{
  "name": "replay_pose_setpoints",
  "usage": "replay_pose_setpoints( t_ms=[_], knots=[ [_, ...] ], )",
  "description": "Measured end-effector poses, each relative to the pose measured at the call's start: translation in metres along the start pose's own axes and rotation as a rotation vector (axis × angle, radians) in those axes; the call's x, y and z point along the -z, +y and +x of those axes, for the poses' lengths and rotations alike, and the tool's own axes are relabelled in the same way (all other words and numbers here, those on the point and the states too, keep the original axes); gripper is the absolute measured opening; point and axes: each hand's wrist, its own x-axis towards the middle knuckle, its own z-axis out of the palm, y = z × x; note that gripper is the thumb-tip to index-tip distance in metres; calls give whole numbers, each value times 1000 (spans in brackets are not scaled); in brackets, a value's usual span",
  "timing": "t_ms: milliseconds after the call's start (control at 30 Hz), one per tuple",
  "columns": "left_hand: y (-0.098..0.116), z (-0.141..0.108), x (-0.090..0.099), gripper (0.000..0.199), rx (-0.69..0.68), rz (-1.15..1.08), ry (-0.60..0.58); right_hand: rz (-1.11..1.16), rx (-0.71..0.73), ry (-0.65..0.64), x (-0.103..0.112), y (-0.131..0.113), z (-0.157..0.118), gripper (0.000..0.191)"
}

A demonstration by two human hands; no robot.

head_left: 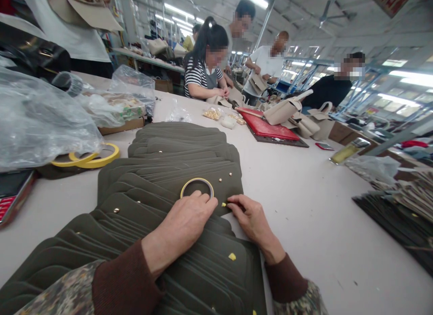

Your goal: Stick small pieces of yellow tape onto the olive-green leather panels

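Dark olive flat panels [131, 184] lie fanned out in overlapping layers on the table before me. My left hand [184, 227] is closed on the near side of a thin roll of yellow tape [197, 179], its fingertips partly hidden. Just right of it, my right hand [250, 215] pinches a small piece of yellow tape [224, 205] at the edge of a panel. Another yellow tape piece [232, 257] sits on a nearer panel. Small shiny metal studs [116, 210] show on several panels.
Two yellow tape rolls [101, 157] and clear plastic bags [40, 121] are at left. A red board [267, 125] with beige bag parts lies farther back. At right are a glass bottle [350, 151] and stacked dark pieces [399, 224]. Several people work beyond the table.
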Motion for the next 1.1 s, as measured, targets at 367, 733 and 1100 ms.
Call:
replay_pose_setpoints(
  t_ms=[367,733,1100],
  knots=[
    [-1,-2,2,15,-24,-11,1,-263,96,-151,-8,-1,2,16],
    [-10,-8,-3,21,-116,-269,259,151,-154,-281,16,-12,3,22],
    [-6,-9,-7,31,-90,-256,253,225,258,30,12,-45,2,20]
  ],
)
